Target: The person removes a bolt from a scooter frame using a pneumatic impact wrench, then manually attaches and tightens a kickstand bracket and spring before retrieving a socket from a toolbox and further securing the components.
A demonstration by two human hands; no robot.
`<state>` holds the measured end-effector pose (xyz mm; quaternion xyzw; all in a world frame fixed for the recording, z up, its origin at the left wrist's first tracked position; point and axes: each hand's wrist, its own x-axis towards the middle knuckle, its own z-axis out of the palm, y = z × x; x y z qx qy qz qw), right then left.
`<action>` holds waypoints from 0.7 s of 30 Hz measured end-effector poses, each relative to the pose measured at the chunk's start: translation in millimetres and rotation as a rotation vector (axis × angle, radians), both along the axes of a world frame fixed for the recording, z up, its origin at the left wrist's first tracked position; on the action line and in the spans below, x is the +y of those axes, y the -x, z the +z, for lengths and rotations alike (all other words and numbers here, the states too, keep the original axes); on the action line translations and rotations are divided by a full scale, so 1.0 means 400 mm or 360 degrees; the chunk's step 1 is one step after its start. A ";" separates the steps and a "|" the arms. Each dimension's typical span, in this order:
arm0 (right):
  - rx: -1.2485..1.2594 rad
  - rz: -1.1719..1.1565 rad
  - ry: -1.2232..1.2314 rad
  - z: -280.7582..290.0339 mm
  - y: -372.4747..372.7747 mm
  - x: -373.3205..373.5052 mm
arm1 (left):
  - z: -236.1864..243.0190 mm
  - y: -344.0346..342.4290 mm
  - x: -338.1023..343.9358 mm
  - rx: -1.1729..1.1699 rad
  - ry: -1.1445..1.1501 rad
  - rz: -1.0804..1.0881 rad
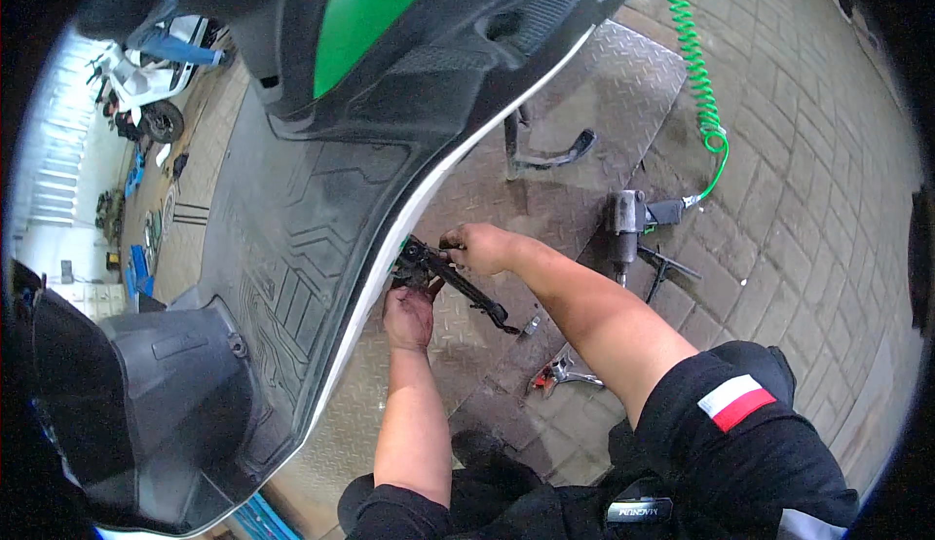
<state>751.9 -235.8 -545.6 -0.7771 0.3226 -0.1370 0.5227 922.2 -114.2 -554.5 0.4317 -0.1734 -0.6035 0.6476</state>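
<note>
A black side stand (474,294) juts out from beneath the scooter's white-edged footboard (321,219), its foot pointing down and right. My left hand (409,318) is closed around the dark bracket end of the stand, close under the footboard edge; some of its fingertips are hidden. From the right, my right hand (479,249) reaches to the same upper end, with thumb and fingers pinched together. Whatever sits in that pinch is too small and dark to make out.
Right of my arms lie an impact wrench (625,223) on a green coiled air hose (693,63), a black T-handle tool (667,269) and red-and-silver pliers (560,374). A bent black pedal-like lever (555,155) rises over the metal plate (623,82). A white scooter (146,82) stands far left.
</note>
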 end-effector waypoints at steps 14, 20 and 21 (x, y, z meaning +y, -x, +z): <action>-0.0061 0.0134 -0.0043 0.022 0.040 -0.019 | 0.076 0.027 -0.023 -0.0502 -0.0061 -0.0263; -0.0098 0.0153 -0.0039 0.021 0.034 -0.023 | 0.076 0.025 -0.029 -0.0501 -0.0067 -0.0158; -0.0087 0.0144 -0.0064 0.022 0.037 -0.022 | 0.072 0.024 -0.027 -0.0476 -0.0045 -0.0172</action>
